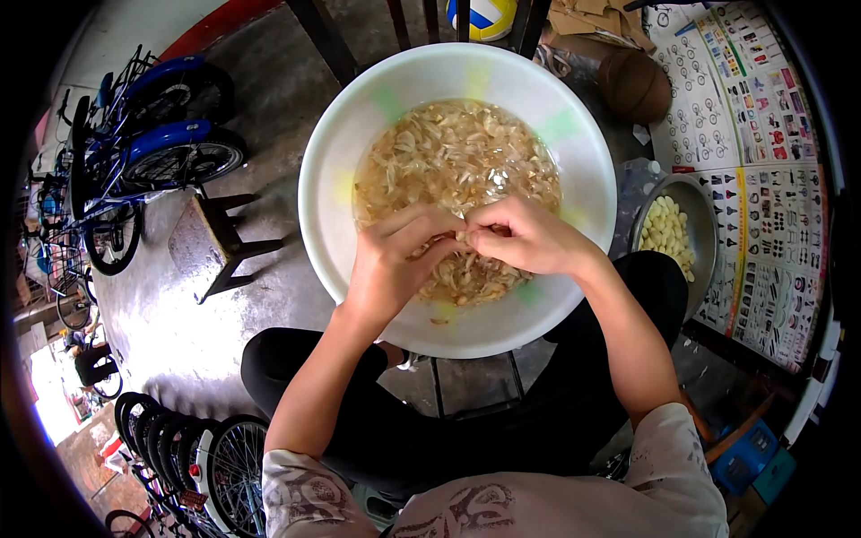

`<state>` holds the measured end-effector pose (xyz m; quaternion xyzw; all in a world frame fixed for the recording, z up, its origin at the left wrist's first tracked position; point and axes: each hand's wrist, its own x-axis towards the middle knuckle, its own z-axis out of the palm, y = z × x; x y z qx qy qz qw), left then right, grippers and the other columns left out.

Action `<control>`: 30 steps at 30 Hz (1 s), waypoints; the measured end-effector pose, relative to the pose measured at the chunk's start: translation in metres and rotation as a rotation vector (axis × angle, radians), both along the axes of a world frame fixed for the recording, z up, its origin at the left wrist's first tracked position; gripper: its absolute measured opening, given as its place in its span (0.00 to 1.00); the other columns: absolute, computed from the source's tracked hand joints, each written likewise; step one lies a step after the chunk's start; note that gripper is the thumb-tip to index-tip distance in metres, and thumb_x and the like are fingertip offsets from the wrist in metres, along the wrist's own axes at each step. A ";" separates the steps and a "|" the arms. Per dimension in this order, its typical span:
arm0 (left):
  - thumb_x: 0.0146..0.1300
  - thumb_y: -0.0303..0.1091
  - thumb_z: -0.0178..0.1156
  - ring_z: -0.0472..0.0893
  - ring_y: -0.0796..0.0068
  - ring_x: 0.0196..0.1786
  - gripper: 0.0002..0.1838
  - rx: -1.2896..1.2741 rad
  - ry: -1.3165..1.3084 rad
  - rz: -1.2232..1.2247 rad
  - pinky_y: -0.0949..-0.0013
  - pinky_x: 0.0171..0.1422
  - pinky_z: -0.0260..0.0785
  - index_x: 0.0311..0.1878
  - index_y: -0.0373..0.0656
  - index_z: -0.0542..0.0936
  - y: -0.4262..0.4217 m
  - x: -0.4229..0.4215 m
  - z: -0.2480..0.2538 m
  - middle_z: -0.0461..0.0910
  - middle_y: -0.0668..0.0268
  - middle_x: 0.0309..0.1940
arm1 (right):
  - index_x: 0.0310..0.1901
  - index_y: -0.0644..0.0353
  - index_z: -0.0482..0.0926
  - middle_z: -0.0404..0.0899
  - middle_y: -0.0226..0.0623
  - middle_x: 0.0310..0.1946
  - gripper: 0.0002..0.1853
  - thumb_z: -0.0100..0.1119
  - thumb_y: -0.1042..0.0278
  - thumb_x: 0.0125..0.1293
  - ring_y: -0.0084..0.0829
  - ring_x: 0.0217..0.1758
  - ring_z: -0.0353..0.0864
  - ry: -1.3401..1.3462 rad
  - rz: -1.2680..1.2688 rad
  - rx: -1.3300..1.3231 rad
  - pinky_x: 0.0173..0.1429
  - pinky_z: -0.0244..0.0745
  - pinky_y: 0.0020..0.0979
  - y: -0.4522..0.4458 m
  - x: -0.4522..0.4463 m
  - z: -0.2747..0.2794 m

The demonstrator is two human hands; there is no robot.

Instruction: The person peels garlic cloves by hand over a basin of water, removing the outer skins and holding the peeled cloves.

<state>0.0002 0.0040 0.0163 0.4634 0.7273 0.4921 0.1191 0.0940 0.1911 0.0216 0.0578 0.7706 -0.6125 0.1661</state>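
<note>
Garlic clove, pinched between fingers, above white basin

Query: State the vessel finishes.
Reply: On my remote feed, I read the basin as smooth white plastic, semi-gloss. The bowl is grey metal with a dull sheen.
Query: State the contents.
Reply: I log the peelings as thin, papery and wet-glossy; the cloves look smooth.
Query: State the surroundings.
Reply: I record a smooth, glare-lit floor, glossy blue fenders, matt black cloth trousers and matt brown cardboard.
</note>
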 end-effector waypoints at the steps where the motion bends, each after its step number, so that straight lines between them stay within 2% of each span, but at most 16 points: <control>1: 0.49 0.16 0.71 0.85 0.72 0.39 0.12 -0.017 -0.087 0.002 0.73 0.40 0.80 0.38 0.35 0.84 0.000 0.001 0.002 0.85 0.62 0.36 | 0.31 0.66 0.82 0.71 0.32 0.16 0.10 0.56 0.67 0.61 0.21 0.21 0.66 0.006 -0.019 -0.022 0.28 0.61 0.29 0.000 0.000 0.000; 5: 0.54 0.16 0.69 0.85 0.74 0.44 0.10 -0.170 -0.387 0.051 0.72 0.47 0.82 0.40 0.34 0.84 0.000 -0.001 0.010 0.85 0.61 0.40 | 0.28 0.65 0.77 0.68 0.28 0.17 0.11 0.56 0.66 0.64 0.18 0.22 0.63 0.032 -0.054 -0.109 0.28 0.58 0.28 0.001 0.001 -0.003; 6: 0.54 0.16 0.69 0.85 0.74 0.44 0.10 -0.170 -0.386 0.049 0.72 0.47 0.82 0.40 0.34 0.84 -0.001 -0.001 0.006 0.85 0.61 0.40 | 0.28 0.65 0.77 0.68 0.28 0.17 0.11 0.56 0.66 0.64 0.18 0.22 0.63 0.033 -0.055 -0.109 0.28 0.58 0.28 0.002 0.001 -0.002; 8: 0.58 0.18 0.68 0.85 0.75 0.42 0.10 0.037 -0.690 0.065 0.72 0.48 0.81 0.44 0.34 0.82 -0.001 -0.001 -0.005 0.85 0.62 0.40 | 0.26 0.64 0.73 0.67 0.26 0.17 0.12 0.55 0.66 0.65 0.18 0.22 0.61 0.038 -0.058 -0.119 0.28 0.57 0.28 0.002 0.001 0.004; 9: 0.58 0.18 0.68 0.85 0.75 0.42 0.10 0.036 -0.690 0.064 0.72 0.48 0.81 0.44 0.34 0.82 -0.001 -0.002 -0.006 0.85 0.62 0.40 | 0.26 0.64 0.73 0.67 0.26 0.17 0.12 0.55 0.66 0.65 0.18 0.22 0.61 0.038 -0.059 -0.119 0.28 0.57 0.28 0.003 0.001 0.006; 12: 0.64 0.19 0.63 0.83 0.70 0.52 0.11 0.079 -0.897 0.093 0.70 0.56 0.79 0.49 0.32 0.78 -0.003 -0.007 -0.001 0.83 0.57 0.47 | 0.26 0.63 0.73 0.68 0.26 0.18 0.12 0.55 0.65 0.65 0.18 0.23 0.62 -0.006 -0.096 -0.155 0.29 0.57 0.27 0.004 0.002 0.009; 15: 0.69 0.23 0.59 0.84 0.70 0.48 0.07 0.009 -1.001 0.169 0.69 0.56 0.79 0.49 0.35 0.77 0.001 -0.009 0.005 0.82 0.56 0.48 | 0.27 0.63 0.74 0.68 0.25 0.19 0.13 0.55 0.63 0.65 0.17 0.24 0.63 -0.008 -0.094 -0.150 0.29 0.58 0.26 0.008 0.002 0.008; 18: 0.71 0.24 0.56 0.83 0.73 0.46 0.07 -0.049 -1.008 0.170 0.70 0.53 0.78 0.49 0.36 0.78 0.002 -0.013 -0.001 0.83 0.59 0.45 | 0.27 0.63 0.76 0.74 0.30 0.20 0.13 0.55 0.63 0.65 0.23 0.24 0.69 -0.102 -0.097 -0.106 0.30 0.62 0.30 0.009 -0.004 0.002; 19: 0.71 0.24 0.56 0.83 0.73 0.46 0.07 -0.049 -1.008 0.169 0.70 0.53 0.78 0.49 0.36 0.78 0.002 -0.016 -0.005 0.83 0.59 0.45 | 0.28 0.63 0.78 0.78 0.34 0.22 0.12 0.56 0.63 0.64 0.28 0.26 0.75 -0.080 -0.064 0.095 0.32 0.67 0.33 0.007 -0.008 -0.009; 20: 0.69 0.23 0.57 0.84 0.72 0.44 0.07 -0.193 -0.788 0.102 0.69 0.51 0.77 0.48 0.36 0.79 0.002 -0.019 -0.011 0.84 0.59 0.43 | 0.29 0.62 0.81 0.82 0.37 0.24 0.11 0.56 0.64 0.63 0.33 0.28 0.81 -0.058 -0.031 0.299 0.33 0.71 0.36 0.004 -0.009 -0.020; 21: 0.67 0.23 0.57 0.84 0.70 0.41 0.07 -0.332 -0.564 0.036 0.69 0.49 0.77 0.47 0.37 0.80 0.002 -0.021 -0.017 0.85 0.58 0.41 | 0.29 0.62 0.81 0.82 0.37 0.24 0.11 0.56 0.64 0.63 0.33 0.28 0.81 -0.057 -0.032 0.302 0.33 0.71 0.36 -0.002 -0.010 -0.034; 22: 0.67 0.23 0.57 0.84 0.70 0.41 0.07 -0.329 -0.561 0.035 0.69 0.49 0.77 0.47 0.37 0.80 0.003 -0.020 -0.022 0.85 0.58 0.41 | 0.31 0.61 0.83 0.83 0.41 0.27 0.09 0.57 0.66 0.61 0.38 0.32 0.83 -0.153 -0.001 0.516 0.36 0.75 0.39 -0.009 -0.013 -0.048; 23: 0.65 0.25 0.57 0.84 0.66 0.40 0.08 -0.411 -0.305 0.048 0.66 0.48 0.76 0.45 0.38 0.81 0.004 -0.019 -0.029 0.84 0.56 0.39 | 0.32 0.60 0.85 0.84 0.44 0.29 0.08 0.58 0.68 0.59 0.43 0.35 0.86 -0.247 0.030 0.731 0.39 0.78 0.41 -0.013 -0.014 -0.057; 24: 0.64 0.27 0.56 0.84 0.62 0.38 0.09 -0.493 -0.046 0.062 0.63 0.47 0.76 0.44 0.40 0.82 0.003 -0.020 -0.035 0.84 0.54 0.37 | 0.32 0.60 0.85 0.84 0.44 0.29 0.08 0.58 0.68 0.59 0.43 0.35 0.86 -0.240 0.030 0.729 0.39 0.78 0.41 -0.016 -0.014 -0.060; 26: 0.62 0.28 0.55 0.84 0.58 0.38 0.10 -0.586 -0.050 0.004 0.61 0.47 0.75 0.43 0.41 0.83 -0.001 -0.024 -0.047 0.84 0.52 0.37 | 0.33 0.58 0.86 0.85 0.46 0.31 0.06 0.61 0.70 0.56 0.45 0.40 0.87 -0.276 0.119 0.967 0.43 0.81 0.42 -0.025 -0.011 -0.063; 30: 0.60 0.30 0.51 0.84 0.51 0.38 0.12 -0.860 -0.079 -0.110 0.54 0.47 0.75 0.42 0.43 0.83 0.001 -0.025 -0.075 0.83 0.50 0.34 | 0.31 0.60 0.85 0.84 0.47 0.34 0.05 0.61 0.71 0.56 0.46 0.41 0.86 -0.256 0.115 1.067 0.43 0.80 0.44 -0.022 -0.013 -0.042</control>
